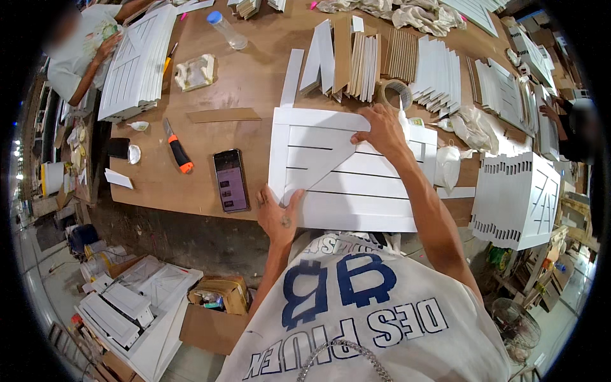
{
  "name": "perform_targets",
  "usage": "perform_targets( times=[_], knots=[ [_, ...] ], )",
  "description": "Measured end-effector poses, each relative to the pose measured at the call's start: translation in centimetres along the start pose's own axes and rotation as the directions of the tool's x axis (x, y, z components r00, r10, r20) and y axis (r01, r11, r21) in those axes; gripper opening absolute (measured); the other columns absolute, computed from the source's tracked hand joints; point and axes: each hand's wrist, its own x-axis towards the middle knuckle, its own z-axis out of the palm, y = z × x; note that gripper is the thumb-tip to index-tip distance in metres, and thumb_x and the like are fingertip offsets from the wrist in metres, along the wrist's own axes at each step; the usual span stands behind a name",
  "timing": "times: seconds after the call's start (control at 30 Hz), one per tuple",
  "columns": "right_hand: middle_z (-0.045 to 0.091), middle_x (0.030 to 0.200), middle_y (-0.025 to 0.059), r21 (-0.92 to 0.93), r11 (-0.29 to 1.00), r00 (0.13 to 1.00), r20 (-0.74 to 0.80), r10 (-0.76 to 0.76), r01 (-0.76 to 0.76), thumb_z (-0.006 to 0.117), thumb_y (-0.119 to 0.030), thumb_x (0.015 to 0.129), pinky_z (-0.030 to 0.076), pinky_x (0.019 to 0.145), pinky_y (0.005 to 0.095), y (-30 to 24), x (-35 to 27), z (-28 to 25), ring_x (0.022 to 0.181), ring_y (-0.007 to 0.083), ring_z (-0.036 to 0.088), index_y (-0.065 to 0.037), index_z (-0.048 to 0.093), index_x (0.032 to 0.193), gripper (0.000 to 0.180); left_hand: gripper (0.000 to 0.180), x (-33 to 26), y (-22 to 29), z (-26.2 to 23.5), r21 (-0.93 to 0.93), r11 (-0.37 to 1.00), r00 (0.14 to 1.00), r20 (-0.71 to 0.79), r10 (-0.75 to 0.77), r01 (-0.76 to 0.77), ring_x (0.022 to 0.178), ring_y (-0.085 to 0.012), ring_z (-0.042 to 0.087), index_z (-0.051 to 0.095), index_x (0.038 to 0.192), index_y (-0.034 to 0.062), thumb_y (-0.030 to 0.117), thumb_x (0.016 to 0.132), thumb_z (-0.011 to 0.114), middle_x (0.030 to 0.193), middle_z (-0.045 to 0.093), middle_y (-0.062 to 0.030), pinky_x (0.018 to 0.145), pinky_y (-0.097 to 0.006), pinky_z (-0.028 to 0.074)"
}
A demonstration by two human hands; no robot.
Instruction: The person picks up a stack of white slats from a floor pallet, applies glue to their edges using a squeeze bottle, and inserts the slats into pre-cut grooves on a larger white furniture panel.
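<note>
A white slatted panel (363,204) with dark grooves and a diagonal edge lies flat on the table in front of me. My left hand (279,213) grips its near left edge, thumb over the face and fingers along the side. At the far edge, my right hand (382,130) grips the panel with its thumb bent onto the surface; some fingertips are hidden. Just beyond that hand stands a roll of brown tape (396,94). A smartphone (230,181) lies left of my left hand, and an orange-and-black utility knife (177,148) rests farther left.
Stacked white strips (438,73) and brown boards (400,56) stand at the back. A clear bottle with a blue cap (227,30) is at the far left. White panel stacks (137,67) flank the table. A co-worker (83,51) touches the left one. A brown strip (223,115) lies mid-table.
</note>
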Motion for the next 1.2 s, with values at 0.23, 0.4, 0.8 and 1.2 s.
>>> perform_targets(
  times=[0.23, 0.4, 0.8, 1.2],
  knots=[
    [0.059, 0.102, 0.0136, 0.004, 1.000, 1.000, -0.018, -0.022, 0.022, 0.088, -0.034, 0.056, 0.042, 0.093, 0.0418, -0.1, -0.1, 0.2, 0.106, 0.0317, 0.052, -0.008, 0.065, 0.112, 0.066, 0.082, -0.3, -0.9, 0.5, 0.051, 0.999, 0.999, -0.036, 0.021, -0.019, 0.104, -0.0445, 0.054, 0.048, 0.122, -0.0074, 0.053, 0.073, 0.075, 0.110, 0.056, -0.0265, 0.086, -0.049, 0.044],
    [0.058, 0.100, 0.0131, -0.024, 0.999, 1.000, -0.006, -0.028, 0.028, 0.087, -0.035, 0.057, 0.043, 0.091, 0.0411, -0.2, 0.0, 0.1, 0.104, 0.0310, 0.053, -0.007, 0.065, 0.113, 0.067, 0.084, -0.2, -0.7, 0.6, 0.078, 0.997, 0.999, -0.029, -0.013, 0.015, 0.107, -0.0457, 0.053, 0.047, 0.123, -0.0079, 0.055, 0.074, 0.073, 0.112, 0.054, -0.0285, 0.087, -0.050, 0.045],
    [0.058, 0.101, 0.0151, 0.031, 0.997, 0.997, 0.012, -0.073, 0.072, 0.086, -0.037, 0.060, 0.041, 0.091, 0.0436, 0.0, -0.2, 0.0, 0.104, 0.0340, 0.051, -0.006, 0.064, 0.114, 0.067, 0.082, -0.4, -0.8, 0.7, 0.065, 0.998, 0.999, -0.048, 0.006, -0.003, 0.102, -0.0427, 0.054, 0.048, 0.121, -0.0088, 0.056, 0.077, 0.071, 0.109, 0.055, -0.0255, 0.083, -0.050, 0.045],
    [0.057, 0.105, 0.0159, 0.004, 0.991, 0.990, -0.033, -0.137, 0.137, 0.084, -0.041, 0.062, 0.041, 0.092, 0.0447, 0.5, -0.4, 0.1, 0.105, 0.0347, 0.050, -0.006, 0.062, 0.118, 0.069, 0.086, -0.5, -0.7, 1.0, 0.138, 0.990, 0.999, -0.052, -0.016, 0.023, 0.096, -0.0402, 0.057, 0.048, 0.120, -0.0071, 0.062, 0.074, 0.070, 0.105, 0.057, -0.0224, 0.075, -0.048, 0.047]
  ],
)
